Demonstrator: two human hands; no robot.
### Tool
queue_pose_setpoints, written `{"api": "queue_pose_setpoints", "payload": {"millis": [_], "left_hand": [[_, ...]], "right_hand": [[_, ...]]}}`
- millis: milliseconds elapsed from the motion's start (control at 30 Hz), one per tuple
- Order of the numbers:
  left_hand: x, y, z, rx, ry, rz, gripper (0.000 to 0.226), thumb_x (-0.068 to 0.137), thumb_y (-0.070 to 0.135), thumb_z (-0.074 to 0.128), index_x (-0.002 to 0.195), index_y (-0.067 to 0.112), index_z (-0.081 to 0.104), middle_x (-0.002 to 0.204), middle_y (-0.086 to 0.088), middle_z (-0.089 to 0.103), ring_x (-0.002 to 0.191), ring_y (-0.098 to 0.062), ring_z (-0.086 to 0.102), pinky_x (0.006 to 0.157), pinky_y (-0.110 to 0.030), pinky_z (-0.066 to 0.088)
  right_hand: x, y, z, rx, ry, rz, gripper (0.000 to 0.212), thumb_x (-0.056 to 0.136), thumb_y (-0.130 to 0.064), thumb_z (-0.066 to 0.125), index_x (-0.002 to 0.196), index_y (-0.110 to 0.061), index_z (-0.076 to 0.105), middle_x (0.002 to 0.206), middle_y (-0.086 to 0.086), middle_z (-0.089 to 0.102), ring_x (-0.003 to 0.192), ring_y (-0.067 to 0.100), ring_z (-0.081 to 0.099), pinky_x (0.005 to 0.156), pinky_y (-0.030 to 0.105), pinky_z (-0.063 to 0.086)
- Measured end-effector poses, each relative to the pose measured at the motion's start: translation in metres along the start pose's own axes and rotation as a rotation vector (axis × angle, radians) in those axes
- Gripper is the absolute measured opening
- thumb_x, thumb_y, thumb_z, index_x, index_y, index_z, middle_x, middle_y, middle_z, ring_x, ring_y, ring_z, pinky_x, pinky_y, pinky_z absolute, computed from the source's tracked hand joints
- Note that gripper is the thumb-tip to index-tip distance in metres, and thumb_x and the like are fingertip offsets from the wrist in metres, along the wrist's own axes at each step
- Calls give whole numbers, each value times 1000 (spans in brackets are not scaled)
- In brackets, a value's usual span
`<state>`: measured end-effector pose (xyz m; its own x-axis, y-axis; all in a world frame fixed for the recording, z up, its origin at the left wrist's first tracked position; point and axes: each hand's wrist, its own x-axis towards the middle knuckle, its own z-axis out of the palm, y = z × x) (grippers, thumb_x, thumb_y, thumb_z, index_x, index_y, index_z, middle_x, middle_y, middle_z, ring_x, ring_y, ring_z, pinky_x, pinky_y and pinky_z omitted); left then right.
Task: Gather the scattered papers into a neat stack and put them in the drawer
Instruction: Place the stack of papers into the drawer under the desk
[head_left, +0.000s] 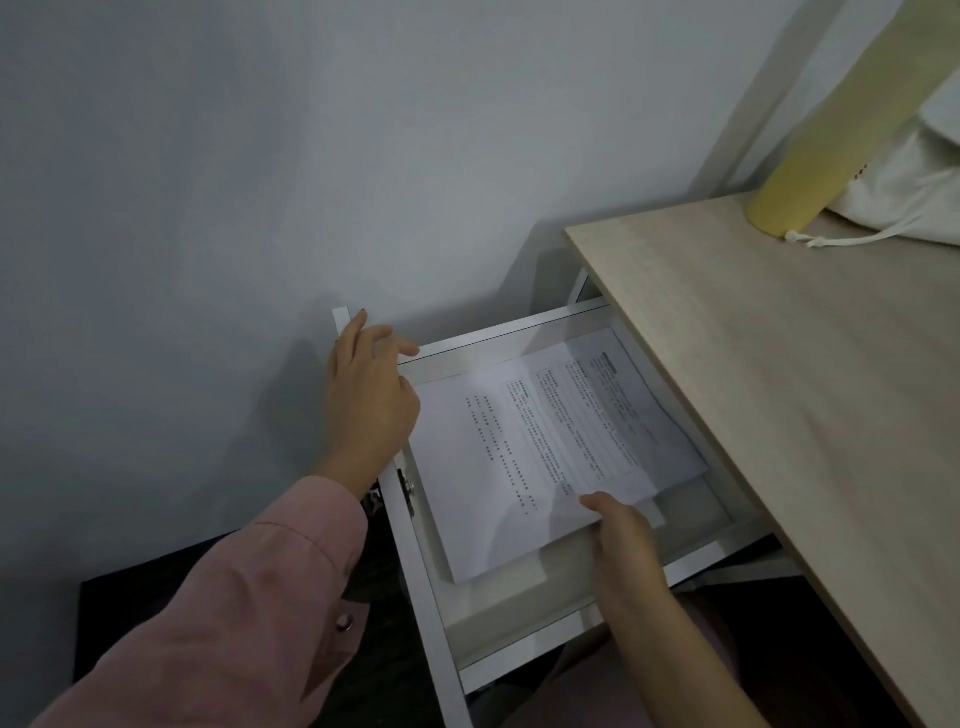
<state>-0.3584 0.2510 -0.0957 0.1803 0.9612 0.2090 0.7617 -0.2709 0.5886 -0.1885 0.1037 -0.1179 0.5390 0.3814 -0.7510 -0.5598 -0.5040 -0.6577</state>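
A white drawer stands pulled out from under a light wooden desk. Inside it lies a stack of printed papers, its sheets fanned slightly and its far end reaching under the desk top. My right hand pinches the near edge of the stack, thumb on top. My left hand rests on the drawer's front panel at its far corner, with the fingers relaxed over the edge. A pink sleeve covers the left arm.
A yellow cylinder and a white drawstring bag stand at the desk's far end. The grey wall is close on the left. A dark surface lies low at the left, below the drawer.
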Motion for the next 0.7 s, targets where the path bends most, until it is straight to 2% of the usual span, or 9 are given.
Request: {"api": "queue_pose_setpoints", "payload": {"millis": [67,167,267,367,467,533,600,633,700], "left_hand": [[0,2,-1,3,35,-37,48,79,-12,40,122,5,53,147,-16,33,145,-27,9,117,-35,13],[-2,8,-2,-8,80,-151,63,80,-11,37,140,6,32,156,-16,7,145,-31,-4,118,-38,11],[-4,10,-3,-62,37,-221,67,83,-9,36,145,8,20,158,-12,-1,145,-29,-4,118,-39,13],[-3,9,-3,-82,20,-235,67,84,-8,36,146,10,17,158,-9,-2,146,-26,0,117,-41,18],[-3,10,-3,-96,35,-235,69,84,-8,37,147,10,15,158,-8,-1,145,-25,5,115,-40,23],[-3,11,-4,-105,39,-241,69,83,-8,37,146,10,15,158,-8,0,145,-25,7,112,-38,27],[-2,12,-4,-108,34,-249,69,84,-6,37,147,11,15,158,-6,0,144,-24,9,106,-35,32],[-2,13,-4,-112,29,-252,69,84,-6,37,147,11,15,158,-5,0,144,-23,11,101,-33,34],[-3,13,-3,-127,19,-253,68,85,-4,38,147,12,14,158,-3,-1,143,-22,14,92,-30,36]], "right_hand": [[-13,4,2,-201,28,-260,65,89,-10,56,146,-14,25,142,5,33,122,23,41,102,32,34],[-25,21,23,-710,-110,-661,62,89,-20,60,143,-18,30,151,8,16,138,20,23,111,26,22],[-18,39,51,-1202,-201,-813,76,88,-47,54,148,-26,12,158,4,-5,145,22,-4,118,34,1],[-9,51,69,-1371,-195,-907,79,87,-57,47,148,-28,7,159,6,-10,146,22,-11,112,33,-11],[-4,59,76,-1432,-191,-887,73,90,-52,44,149,-26,11,159,12,-3,146,26,-4,112,32,-5],[-1,63,78,-1450,-94,-947,71,81,-52,58,142,-23,37,152,21,26,141,35,25,112,38,16],[4,67,82,-1482,-16,-971,69,61,-54,75,120,-22,62,129,22,58,118,36,57,96,41,45],[6,68,84,-1495,14,-966,69,55,-54,79,114,-22,66,121,21,64,111,35,62,89,41,50],[7,69,86,-1519,20,-989,69,52,-54,81,111,-21,68,116,20,66,107,35,64,85,42,53]]}}
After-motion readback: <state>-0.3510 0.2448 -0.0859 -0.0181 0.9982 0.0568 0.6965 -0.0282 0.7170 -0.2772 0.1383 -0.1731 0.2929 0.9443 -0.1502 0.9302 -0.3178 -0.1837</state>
